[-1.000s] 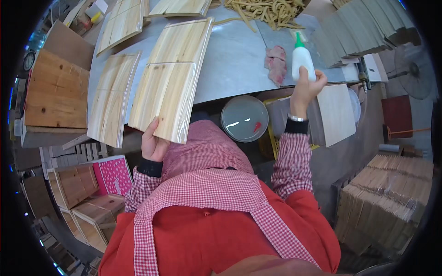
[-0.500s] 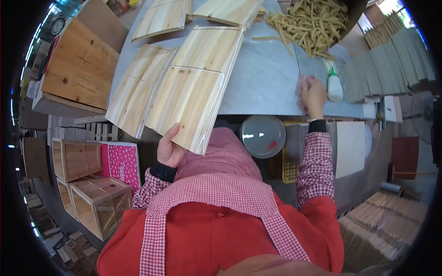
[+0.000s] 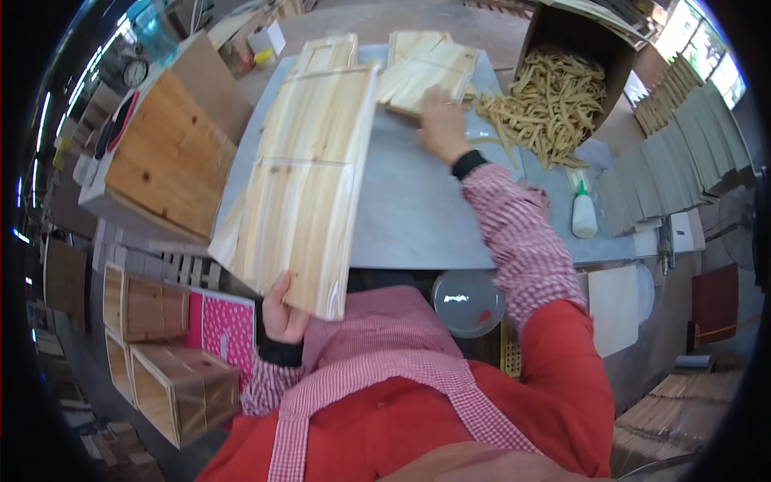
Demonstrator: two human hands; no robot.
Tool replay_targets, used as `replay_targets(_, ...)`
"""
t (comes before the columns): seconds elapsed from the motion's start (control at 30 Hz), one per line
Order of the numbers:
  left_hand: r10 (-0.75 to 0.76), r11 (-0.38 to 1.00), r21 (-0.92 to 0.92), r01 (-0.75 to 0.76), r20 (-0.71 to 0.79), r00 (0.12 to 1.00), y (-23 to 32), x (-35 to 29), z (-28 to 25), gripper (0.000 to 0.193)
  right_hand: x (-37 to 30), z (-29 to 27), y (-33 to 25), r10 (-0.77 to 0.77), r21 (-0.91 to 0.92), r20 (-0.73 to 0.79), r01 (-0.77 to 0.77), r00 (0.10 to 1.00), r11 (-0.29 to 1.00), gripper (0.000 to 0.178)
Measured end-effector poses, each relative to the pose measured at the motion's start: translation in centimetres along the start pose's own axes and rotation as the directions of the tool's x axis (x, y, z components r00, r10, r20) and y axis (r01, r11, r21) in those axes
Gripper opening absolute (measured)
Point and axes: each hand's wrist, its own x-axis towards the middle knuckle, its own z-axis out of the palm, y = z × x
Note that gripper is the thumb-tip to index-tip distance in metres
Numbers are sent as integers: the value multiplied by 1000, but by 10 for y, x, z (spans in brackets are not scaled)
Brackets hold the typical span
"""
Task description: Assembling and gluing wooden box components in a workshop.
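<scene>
My left hand [image 3: 287, 312] is closed on the near end of a long pale wooden panel [image 3: 305, 177]. The panel is wrapped in shiny clear film, tilts up over the left part of the table, and has a crosswise seam. It covers most of another panel [image 3: 230, 239] beneath it. My right hand [image 3: 442, 127] is stretched across the table, at the near right edge of a wrapped wooden panel [image 3: 434, 74] in the far group. Its fingers are blurred, so their grip is not clear.
A box of tan strips [image 3: 558, 108] stands at the far right. A white bottle with a green nozzle [image 3: 585, 213] is on the grey table [image 3: 401, 229]. Left stands a wooden box [image 3: 169, 153]; right, grey board stacks [image 3: 675, 161]. A round grey dish [image 3: 468, 304] sits below the table edge.
My right hand has moved from beside the bottle, forward and left to the far panels. My left hand still holds its panel, which now lies further over the panel beside it. The view has tipped upward.
</scene>
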Motion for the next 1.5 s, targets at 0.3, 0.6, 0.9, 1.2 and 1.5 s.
replay_targets(0.3,176,983,-66,-174,33,984,23,-23,-15,54,28,73,-16,-6,-329,4,7,1000,944,33)
replay_targets(0.6,153,984,-111,-140,117,981,37,-12,-15,55,175,-190,100,-242,-36,281,262,929,964,24)
replay_targets(0.9,135,959,-276,-64,248,959,39,-14,-5,51,172,-337,87,-269,517,392,31,879,855,36)
replay_targets(1.2,177,980,-115,-161,144,974,49,-40,1,53,-99,-242,-47,-215,261,164,168,963,951,34)
replay_targets(1.5,417,760,531,-374,44,908,25,-43,25,55,-257,-162,-109,-222,298,383,107,897,948,57)
